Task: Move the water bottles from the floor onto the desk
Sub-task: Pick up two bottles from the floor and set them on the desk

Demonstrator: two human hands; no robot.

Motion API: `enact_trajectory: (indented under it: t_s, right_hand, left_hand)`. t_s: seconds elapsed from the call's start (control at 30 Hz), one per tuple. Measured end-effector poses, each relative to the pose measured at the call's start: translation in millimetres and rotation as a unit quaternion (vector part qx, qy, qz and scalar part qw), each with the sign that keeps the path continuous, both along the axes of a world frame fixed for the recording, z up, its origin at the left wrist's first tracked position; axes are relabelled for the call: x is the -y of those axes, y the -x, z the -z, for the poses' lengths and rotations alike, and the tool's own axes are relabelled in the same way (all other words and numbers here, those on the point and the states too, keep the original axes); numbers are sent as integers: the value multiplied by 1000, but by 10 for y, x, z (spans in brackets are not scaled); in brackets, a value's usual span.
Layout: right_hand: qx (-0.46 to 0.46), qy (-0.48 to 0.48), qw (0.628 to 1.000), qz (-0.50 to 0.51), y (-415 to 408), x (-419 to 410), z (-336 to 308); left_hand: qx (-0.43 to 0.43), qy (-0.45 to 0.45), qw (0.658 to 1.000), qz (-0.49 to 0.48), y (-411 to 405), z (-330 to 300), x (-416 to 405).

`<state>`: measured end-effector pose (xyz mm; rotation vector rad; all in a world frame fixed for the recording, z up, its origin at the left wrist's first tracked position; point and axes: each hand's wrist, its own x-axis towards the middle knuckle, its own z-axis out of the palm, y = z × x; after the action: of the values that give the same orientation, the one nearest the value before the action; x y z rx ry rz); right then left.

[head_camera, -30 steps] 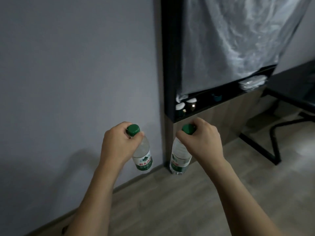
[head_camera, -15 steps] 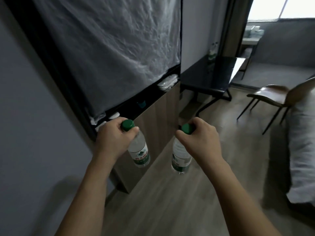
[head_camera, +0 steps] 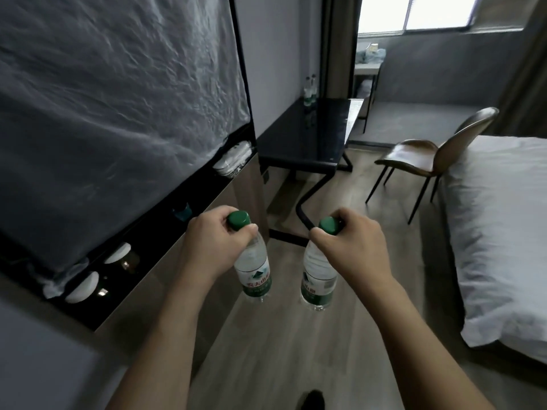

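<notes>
My left hand point(head_camera: 211, 239) grips a clear water bottle point(head_camera: 254, 270) by its neck, just under the green cap. My right hand point(head_camera: 350, 245) holds a second bottle point(head_camera: 318, 284) the same way. Both bottles hang upright in the air above the wooden floor, side by side and apart. Ahead stands the black desk point(head_camera: 299, 143). Two more green-labelled bottles point(head_camera: 309, 91) stand at its far end against the wall.
A wooden cabinet point(head_camera: 183, 261) with a dark shelf of small items and a plastic-covered panel point(head_camera: 118, 113) runs along my left. A brown chair point(head_camera: 429, 155) stands right of the desk. A white bed point(head_camera: 503, 232) fills the right side. Wooden floor lies between.
The view has swung right from the grey wall to face the room, and the desk has come closer. Both hands keep their grip on the bottles, still lifted off the floor.
</notes>
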<state>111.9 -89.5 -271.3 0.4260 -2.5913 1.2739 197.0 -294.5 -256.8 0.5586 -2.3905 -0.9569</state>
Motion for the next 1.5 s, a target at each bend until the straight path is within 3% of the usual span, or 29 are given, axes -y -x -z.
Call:
enact_trajectory:
  t_s: [0.6, 1.1, 1.5]
  right_hand:
    - [-19, 4, 996, 84, 2959, -227, -176]
    - [-10, -12, 999, 47, 5648, -949, -123]
    - [6, -31, 999, 44, 7737, -862, 124]
  left_hand:
    - [-16, -1, 996, 88, 3354, -77, -157]
    - [-27, 24, 997, 74, 5911, -131, -873]
    - [-15, -8, 997, 75, 7925, 200, -764]
